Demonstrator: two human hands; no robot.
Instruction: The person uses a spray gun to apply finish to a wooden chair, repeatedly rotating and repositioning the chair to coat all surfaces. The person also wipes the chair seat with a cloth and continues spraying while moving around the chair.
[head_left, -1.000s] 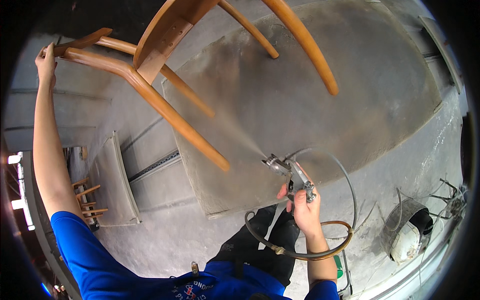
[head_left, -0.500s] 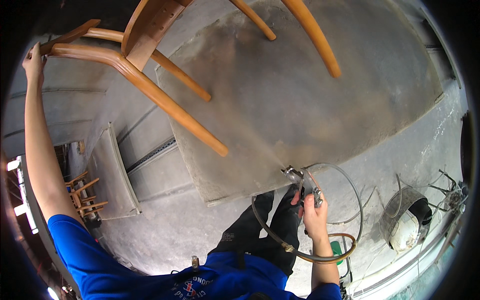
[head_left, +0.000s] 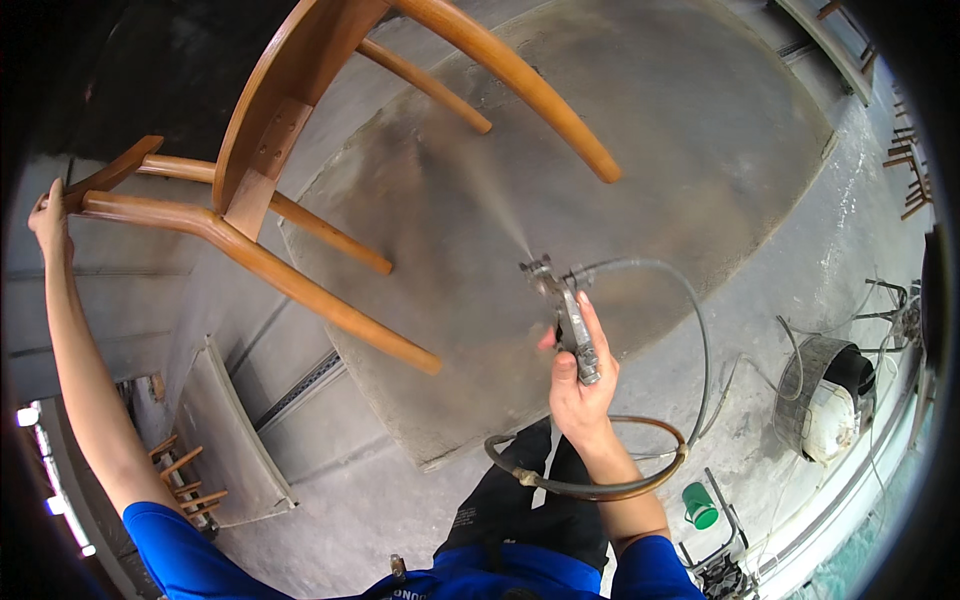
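Observation:
My left hand (head_left: 50,222) is closed around the far-left end of an orange-brown wooden chair (head_left: 290,281), which is tilted in the air with its legs pointing right and down. Part of the chair runs out at the top edge. My right hand (head_left: 583,395) grips a metal spray gun (head_left: 570,322) below and to the right of the chair legs. From its nozzle a thin mist (head_left: 490,195) fans up and left, toward the gap between the legs. A grey hose (head_left: 703,330) loops from the gun around my right forearm.
Below the chair lies a large stained grey panel (head_left: 690,215). A round container with a white lining (head_left: 815,405) and a green can (head_left: 700,507) stand at right. Other wooden chairs show at far left (head_left: 187,470) and far right (head_left: 912,170). Another panel (head_left: 240,440) leans at left.
My right hand and the spray gun have moved up and slightly left, farther from my body. The chair has shifted left and lower in view, still in my left hand. The mist continues.

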